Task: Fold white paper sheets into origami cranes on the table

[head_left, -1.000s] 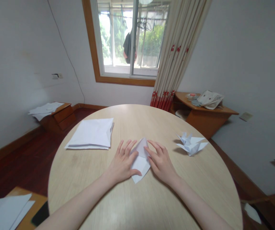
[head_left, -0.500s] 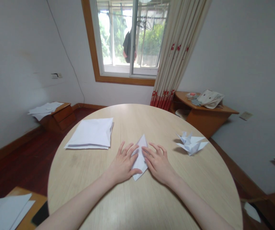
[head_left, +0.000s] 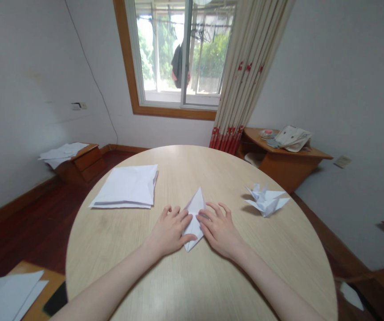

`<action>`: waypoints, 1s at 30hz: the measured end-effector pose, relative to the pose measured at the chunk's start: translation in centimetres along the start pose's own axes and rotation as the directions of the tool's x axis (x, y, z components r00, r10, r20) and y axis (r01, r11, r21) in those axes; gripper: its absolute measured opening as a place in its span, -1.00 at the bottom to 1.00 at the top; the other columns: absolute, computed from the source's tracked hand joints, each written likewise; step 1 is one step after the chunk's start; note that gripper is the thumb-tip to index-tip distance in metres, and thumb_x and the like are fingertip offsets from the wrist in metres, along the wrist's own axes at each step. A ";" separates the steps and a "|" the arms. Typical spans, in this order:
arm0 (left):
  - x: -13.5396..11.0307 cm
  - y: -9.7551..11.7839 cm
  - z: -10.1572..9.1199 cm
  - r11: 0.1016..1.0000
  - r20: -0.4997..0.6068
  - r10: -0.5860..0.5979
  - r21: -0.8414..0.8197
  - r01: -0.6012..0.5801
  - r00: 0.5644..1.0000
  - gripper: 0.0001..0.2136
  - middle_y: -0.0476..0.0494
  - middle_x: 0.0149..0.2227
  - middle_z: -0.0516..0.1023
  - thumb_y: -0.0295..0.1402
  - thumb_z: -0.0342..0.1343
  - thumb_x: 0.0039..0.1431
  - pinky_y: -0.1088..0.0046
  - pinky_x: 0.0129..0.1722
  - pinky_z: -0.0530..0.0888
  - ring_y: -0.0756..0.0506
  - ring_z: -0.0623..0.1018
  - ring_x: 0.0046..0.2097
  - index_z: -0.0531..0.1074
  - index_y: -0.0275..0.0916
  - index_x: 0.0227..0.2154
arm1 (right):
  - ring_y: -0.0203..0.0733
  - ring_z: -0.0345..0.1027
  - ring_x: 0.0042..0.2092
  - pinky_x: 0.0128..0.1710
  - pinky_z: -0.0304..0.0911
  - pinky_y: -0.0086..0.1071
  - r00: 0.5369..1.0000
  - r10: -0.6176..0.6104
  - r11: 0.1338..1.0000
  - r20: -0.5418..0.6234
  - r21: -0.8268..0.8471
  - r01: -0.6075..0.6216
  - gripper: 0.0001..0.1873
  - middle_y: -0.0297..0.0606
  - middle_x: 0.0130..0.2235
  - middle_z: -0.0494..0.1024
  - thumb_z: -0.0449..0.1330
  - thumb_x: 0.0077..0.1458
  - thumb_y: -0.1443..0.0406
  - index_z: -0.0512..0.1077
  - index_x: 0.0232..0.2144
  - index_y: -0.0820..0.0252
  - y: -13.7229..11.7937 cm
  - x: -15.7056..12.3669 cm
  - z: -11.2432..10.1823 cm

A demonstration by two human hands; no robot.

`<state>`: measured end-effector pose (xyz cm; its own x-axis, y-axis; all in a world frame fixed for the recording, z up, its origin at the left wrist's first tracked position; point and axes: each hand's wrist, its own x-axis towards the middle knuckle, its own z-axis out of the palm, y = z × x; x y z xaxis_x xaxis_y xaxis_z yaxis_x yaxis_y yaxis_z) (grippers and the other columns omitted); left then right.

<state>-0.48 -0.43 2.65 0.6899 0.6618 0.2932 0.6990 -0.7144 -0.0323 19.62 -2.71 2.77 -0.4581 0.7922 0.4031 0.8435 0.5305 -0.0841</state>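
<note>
Two hands: left (head_left: 169,232), right (head_left: 220,234), flank folded paper (head_left: 194,220).

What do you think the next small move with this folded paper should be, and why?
I'd probably crease the folded white paper with the right hand: the left hand pins it to the wooden table, and the right fingers touch its edge.

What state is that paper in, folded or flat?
Folded: the paper is a narrow pointed kite between the left hand and right hand.
</note>
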 end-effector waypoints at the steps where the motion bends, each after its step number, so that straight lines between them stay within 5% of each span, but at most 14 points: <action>1: 0.0 0.0 -0.1 1.000 0.002 -0.002 0.007 0.002 1.000 -0.57 -0.13 -0.04 0.46 0.03 -0.06 0.24 0.14 -0.04 0.20 -0.23 0.35 -0.03 0.34 -0.17 -0.02 | -0.03 0.11 0.16 0.19 -0.21 0.00 1.000 0.000 1.000 0.001 -0.007 0.000 -0.73 -0.25 -0.07 0.52 -0.01 0.25 0.34 0.46 -0.12 0.06 0.0 0.0 0.0; 30: 0.1 0.5 -0.6 0.998 0.043 -0.048 0.052 0.046 0.998 -0.58 -0.19 -0.10 0.46 0.01 0.00 0.21 0.14 -0.02 0.18 -0.24 0.35 -0.02 0.35 -0.21 -0.06 | -0.03 0.21 0.08 0.18 -0.16 -0.04 0.999 -0.033 0.996 0.044 -0.076 0.036 -0.75 -0.20 -0.27 0.55 0.03 0.19 0.37 0.53 -0.29 0.19 0.0 0.5 -0.4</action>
<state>-0.21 -0.87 3.20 0.6628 0.7048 0.2529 0.7389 -0.6704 -0.0681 19.53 -2.47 3.35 -0.4972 0.7869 0.3654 0.8453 0.5343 -0.0002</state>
